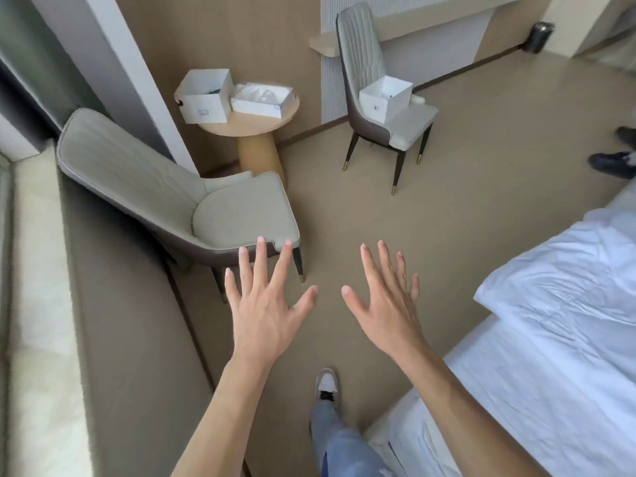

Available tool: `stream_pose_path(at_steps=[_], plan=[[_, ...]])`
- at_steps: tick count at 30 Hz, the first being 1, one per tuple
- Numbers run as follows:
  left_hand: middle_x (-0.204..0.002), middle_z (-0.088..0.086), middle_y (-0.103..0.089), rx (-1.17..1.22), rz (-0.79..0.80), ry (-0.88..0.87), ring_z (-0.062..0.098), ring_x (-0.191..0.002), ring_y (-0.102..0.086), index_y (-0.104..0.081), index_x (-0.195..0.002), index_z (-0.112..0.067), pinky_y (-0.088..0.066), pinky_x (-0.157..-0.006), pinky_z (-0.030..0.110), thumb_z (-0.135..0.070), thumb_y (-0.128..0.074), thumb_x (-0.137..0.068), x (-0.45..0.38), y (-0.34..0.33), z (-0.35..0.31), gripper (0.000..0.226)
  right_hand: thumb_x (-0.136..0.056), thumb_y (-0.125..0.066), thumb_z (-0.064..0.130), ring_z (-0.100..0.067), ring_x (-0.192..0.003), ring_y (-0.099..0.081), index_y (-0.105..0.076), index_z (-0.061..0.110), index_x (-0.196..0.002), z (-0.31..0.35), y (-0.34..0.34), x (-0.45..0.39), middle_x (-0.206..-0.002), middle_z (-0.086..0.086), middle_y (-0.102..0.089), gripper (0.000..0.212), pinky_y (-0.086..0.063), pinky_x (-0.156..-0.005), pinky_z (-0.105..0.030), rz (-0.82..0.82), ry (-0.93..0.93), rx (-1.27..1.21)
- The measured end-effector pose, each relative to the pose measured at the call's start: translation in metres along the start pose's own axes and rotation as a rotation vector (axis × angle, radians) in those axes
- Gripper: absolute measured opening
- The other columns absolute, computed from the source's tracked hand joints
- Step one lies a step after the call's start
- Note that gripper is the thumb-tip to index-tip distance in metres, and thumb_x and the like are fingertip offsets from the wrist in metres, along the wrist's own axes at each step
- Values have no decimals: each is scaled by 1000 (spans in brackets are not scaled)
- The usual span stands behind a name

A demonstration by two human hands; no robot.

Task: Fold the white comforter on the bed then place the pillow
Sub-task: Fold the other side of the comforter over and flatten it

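The white comforter (564,280) lies bunched and creased at the right edge of the frame, its thick folded edge rounded and puffy, resting on the bed (516,401), whose smoother white sheet fills the lower right corner. The fabric looks soft and matte, with fine wrinkles running across it.

Both hands are held out in the middle of the frame above the tan carpet (481,160), backs up, holding nothing. The left hand (266,311) has its fingers straight and spread wide; the right hand (385,304) is likewise flat with its fingers fanned. The comforter sits to the right of the right hand, apart from it.

A padded grey chair (165,187) with stitched upholstery stands at the left, just beyond the left fingertips. A round wooden side table (254,132) in the upper middle carries two white cardboard boxes (203,94). A second chair (385,108) holds another white box (385,98).
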State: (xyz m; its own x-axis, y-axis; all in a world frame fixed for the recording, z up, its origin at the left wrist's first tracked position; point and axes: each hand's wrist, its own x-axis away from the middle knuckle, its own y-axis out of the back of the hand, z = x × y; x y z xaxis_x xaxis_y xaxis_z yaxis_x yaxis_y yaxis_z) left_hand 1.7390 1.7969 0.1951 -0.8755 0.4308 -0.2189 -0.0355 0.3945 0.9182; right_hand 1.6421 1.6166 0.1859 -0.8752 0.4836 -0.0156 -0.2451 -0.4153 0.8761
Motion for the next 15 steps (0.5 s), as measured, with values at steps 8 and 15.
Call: stream_pose_path(at_steps=[8, 15], plan=[[-171, 1, -2, -22, 91, -185, 31, -157, 3, -10, -160, -42, 0, -123, 56, -77, -26, -89, -199, -66, -41, 81, -84, -16, 74, -24, -155, 11, 4, 42, -157, -45, 6, -169, -168, 10, 12, 83, 0, -121, -57, -85, -205, -66], [-171, 1, -7, 81, 167, -315, 31, -157, 0, -10, -159, -45, -4, -123, 57, -76, -31, -85, -338, -119, -108, 83, -82, -15, 75, -25, -155, 12, 7, 43, -156, -97, 30, -277, -168, 9, 12, 84, 5, -121, -55, -134, -379, -123]])
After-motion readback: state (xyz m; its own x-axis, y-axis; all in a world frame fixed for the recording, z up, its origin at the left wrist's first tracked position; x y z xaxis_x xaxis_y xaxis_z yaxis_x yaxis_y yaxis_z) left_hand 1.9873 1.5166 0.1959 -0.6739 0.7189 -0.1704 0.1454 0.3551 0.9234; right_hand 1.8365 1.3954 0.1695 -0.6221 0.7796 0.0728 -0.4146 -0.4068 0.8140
